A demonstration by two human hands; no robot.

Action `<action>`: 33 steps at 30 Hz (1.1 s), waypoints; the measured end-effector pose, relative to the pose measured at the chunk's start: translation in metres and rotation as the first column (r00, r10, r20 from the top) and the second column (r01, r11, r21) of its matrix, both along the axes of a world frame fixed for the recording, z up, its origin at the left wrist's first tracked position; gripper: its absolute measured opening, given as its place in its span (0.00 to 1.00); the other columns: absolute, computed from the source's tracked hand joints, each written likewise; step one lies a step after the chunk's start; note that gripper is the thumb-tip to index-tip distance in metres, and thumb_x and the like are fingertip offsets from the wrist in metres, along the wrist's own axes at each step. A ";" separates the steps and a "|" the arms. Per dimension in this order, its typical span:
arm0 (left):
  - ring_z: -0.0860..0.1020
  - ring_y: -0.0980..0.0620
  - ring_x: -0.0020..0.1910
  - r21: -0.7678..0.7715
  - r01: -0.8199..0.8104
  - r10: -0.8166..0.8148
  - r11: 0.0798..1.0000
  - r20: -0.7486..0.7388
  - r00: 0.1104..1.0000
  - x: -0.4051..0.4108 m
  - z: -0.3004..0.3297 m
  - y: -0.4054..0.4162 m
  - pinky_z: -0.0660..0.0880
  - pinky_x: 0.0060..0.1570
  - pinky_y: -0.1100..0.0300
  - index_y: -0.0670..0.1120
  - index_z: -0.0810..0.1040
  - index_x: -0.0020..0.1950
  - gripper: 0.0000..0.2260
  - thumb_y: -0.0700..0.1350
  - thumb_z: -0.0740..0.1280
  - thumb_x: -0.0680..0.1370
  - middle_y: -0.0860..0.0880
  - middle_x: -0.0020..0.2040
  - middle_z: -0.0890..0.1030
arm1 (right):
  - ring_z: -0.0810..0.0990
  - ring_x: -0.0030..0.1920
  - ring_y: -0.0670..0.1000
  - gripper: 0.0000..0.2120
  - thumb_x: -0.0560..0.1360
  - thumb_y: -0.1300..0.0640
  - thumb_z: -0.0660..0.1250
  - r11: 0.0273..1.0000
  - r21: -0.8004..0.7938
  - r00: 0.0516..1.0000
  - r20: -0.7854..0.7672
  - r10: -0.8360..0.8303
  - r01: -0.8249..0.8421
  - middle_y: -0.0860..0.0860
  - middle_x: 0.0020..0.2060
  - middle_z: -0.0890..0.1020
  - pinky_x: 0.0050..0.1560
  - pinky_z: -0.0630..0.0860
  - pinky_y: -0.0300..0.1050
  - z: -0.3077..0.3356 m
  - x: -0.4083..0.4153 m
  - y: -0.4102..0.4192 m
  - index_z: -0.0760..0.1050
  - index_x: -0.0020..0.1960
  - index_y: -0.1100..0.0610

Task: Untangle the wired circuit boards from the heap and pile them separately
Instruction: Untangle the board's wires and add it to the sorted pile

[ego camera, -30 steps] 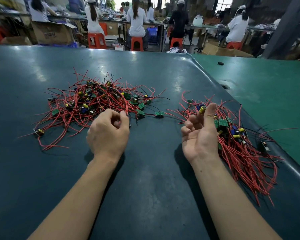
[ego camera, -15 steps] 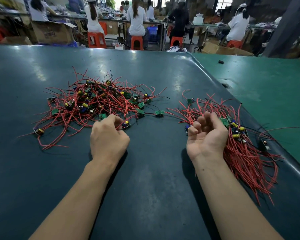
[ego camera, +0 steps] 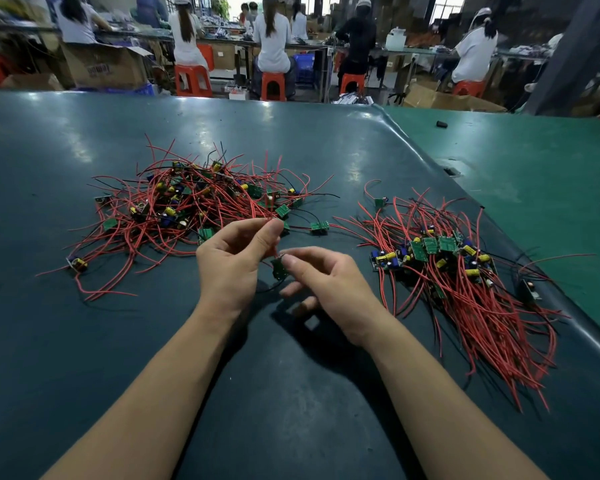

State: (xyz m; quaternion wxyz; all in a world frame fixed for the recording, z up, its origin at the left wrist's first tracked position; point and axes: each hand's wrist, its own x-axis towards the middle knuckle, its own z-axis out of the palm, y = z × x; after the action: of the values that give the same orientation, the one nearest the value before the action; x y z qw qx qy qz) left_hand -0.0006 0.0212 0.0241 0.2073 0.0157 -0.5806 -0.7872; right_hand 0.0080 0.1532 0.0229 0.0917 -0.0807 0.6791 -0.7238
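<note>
You are working over a dark tabletop (ego camera: pixel 84 341), with the tangled heap (ego camera: pixel 187 209) of red-wired boards lying to your left and the sorted pile (ego camera: pixel 465 282) spreading out to your right. Your left hand (ego camera: pixel 232 268) is pinching a red wire (ego camera: pixel 269 244) between thumb and curled fingers (ego camera: pixel 269 233), raised just in front of the heap. Your right hand (ego camera: pixel 329 285) is pinching a small green circuit board (ego camera: pixel 278 269) at its fingertips, the other fingers hanging loosely curled, between the two piles.
</note>
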 end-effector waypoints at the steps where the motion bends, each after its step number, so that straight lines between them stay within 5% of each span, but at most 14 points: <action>1: 0.78 0.54 0.34 0.011 0.039 -0.039 0.999 0.006 0.999 0.000 0.000 0.002 0.78 0.38 0.62 0.46 0.83 0.40 0.06 0.46 0.76 0.66 0.50 0.34 0.83 | 0.80 0.35 0.50 0.04 0.78 0.61 0.68 1.000 0.009 1.000 -0.009 0.012 -0.012 0.53 0.43 0.83 0.28 0.78 0.43 0.000 0.001 -0.001 0.80 0.51 0.56; 6: 0.82 0.55 0.38 -0.233 0.020 -0.057 0.972 -0.155 0.986 0.004 -0.003 0.007 0.78 0.42 0.62 0.45 0.84 0.44 0.01 0.40 0.73 0.74 0.51 0.37 0.85 | 0.80 0.27 0.50 0.05 0.78 0.65 0.66 0.971 -0.197 0.990 0.005 -0.138 0.136 0.53 0.35 0.83 0.25 0.77 0.39 0.005 -0.002 0.001 0.79 0.46 0.59; 10: 0.80 0.47 0.34 -0.566 -0.206 -0.050 0.799 -0.403 0.914 0.010 -0.011 0.005 0.76 0.37 0.53 0.45 0.83 0.40 0.07 0.45 0.70 0.77 0.49 0.35 0.82 | 0.83 0.30 0.52 0.04 0.78 0.60 0.66 0.888 -0.397 0.972 0.049 -0.230 0.230 0.53 0.38 0.85 0.24 0.75 0.39 0.011 -0.008 0.011 0.76 0.44 0.56; 13: 0.77 0.46 0.26 -0.626 -0.068 -0.145 0.777 -0.283 0.948 0.013 -0.015 0.010 0.73 0.28 0.52 0.44 0.82 0.33 0.17 0.51 0.67 0.78 0.48 0.28 0.80 | 0.84 0.33 0.52 0.04 0.78 0.59 0.66 0.871 -0.438 0.973 0.040 -0.228 0.222 0.53 0.41 0.86 0.25 0.77 0.39 0.012 -0.008 0.017 0.74 0.43 0.56; 19: 0.79 0.48 0.25 -0.401 0.179 -0.175 0.898 0.047 0.984 0.008 -0.011 0.013 0.76 0.26 0.56 0.45 0.82 0.40 0.16 0.56 0.64 0.75 0.46 0.35 0.84 | 0.85 0.45 0.54 0.02 0.70 0.61 0.70 0.858 -0.503 0.993 0.016 -0.114 0.106 0.59 0.47 0.85 0.45 0.83 0.48 0.011 -0.006 0.013 0.79 0.39 0.57; 24: 0.79 0.52 0.27 -0.199 0.263 -0.258 0.944 0.049 0.965 0.004 -0.010 0.012 0.75 0.25 0.62 0.46 0.83 0.44 0.08 0.50 0.69 0.74 0.46 0.38 0.85 | 0.82 0.53 0.55 0.04 0.66 0.60 0.71 0.887 -0.440 0.986 -0.023 -0.164 0.137 0.55 0.48 0.85 0.59 0.78 0.57 0.006 -0.009 0.012 0.80 0.41 0.58; 28: 0.79 0.52 0.29 -0.023 0.333 -0.331 0.943 0.066 0.941 0.000 -0.010 0.009 0.76 0.31 0.63 0.44 0.81 0.52 0.09 0.33 0.66 0.77 0.48 0.41 0.84 | 0.82 0.48 0.54 0.05 0.69 0.61 0.70 0.923 -0.363 0.987 -0.048 -0.156 0.128 0.54 0.44 0.85 0.50 0.79 0.50 0.002 -0.011 0.015 0.80 0.45 0.60; 33: 0.80 0.48 0.31 -0.027 0.371 -0.370 0.928 0.032 0.928 0.002 -0.008 0.009 0.77 0.34 0.60 0.46 0.81 0.53 0.12 0.44 0.71 0.70 0.43 0.43 0.85 | 0.84 0.38 0.50 0.05 0.76 0.66 0.66 0.920 -0.347 0.976 -0.054 -0.212 0.180 0.53 0.39 0.85 0.36 0.79 0.41 0.006 -0.011 0.017 0.79 0.47 0.58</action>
State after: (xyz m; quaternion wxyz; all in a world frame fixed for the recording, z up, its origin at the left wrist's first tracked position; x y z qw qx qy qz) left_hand 0.0019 0.0300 0.0165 0.0475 -0.0871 -0.5887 -0.8022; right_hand -0.0030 0.1698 0.0284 -0.0275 -0.0597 0.5521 -0.8312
